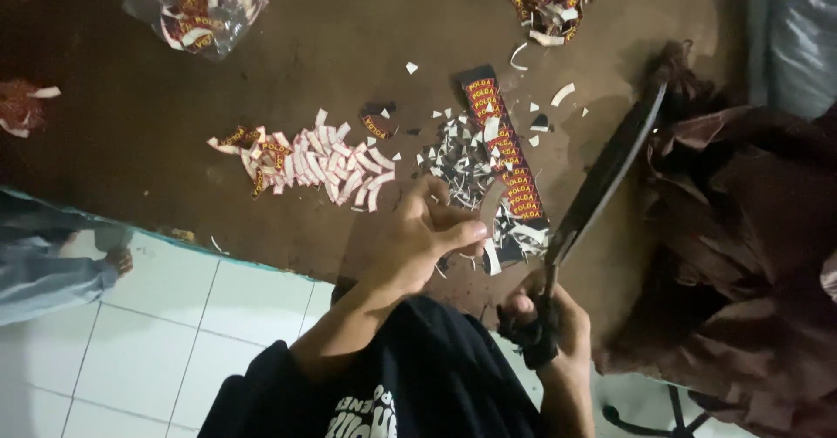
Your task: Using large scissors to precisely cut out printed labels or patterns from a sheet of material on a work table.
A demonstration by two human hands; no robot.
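Note:
My left hand (427,233) pinches a small curved white label piece (491,229) above the front edge of a dark brown table (157,133). My right hand (545,316) is closed around the black handles of large scissors (606,181), whose long dark blades point up and to the right. Under the hands lies a strip of red and black printed labels (506,150), surrounded by a heap of small black and white offcuts (458,159). A spread of cut red and white label pieces (309,163) lies to the left of it.
A clear plastic bag of cut labels (200,2) sits at the back left, another label pile (554,2) at the back. Brown cloth (741,246) bunches at the right. White floor tiles (148,342) show below the table edge, with another person's foot (118,259) at left.

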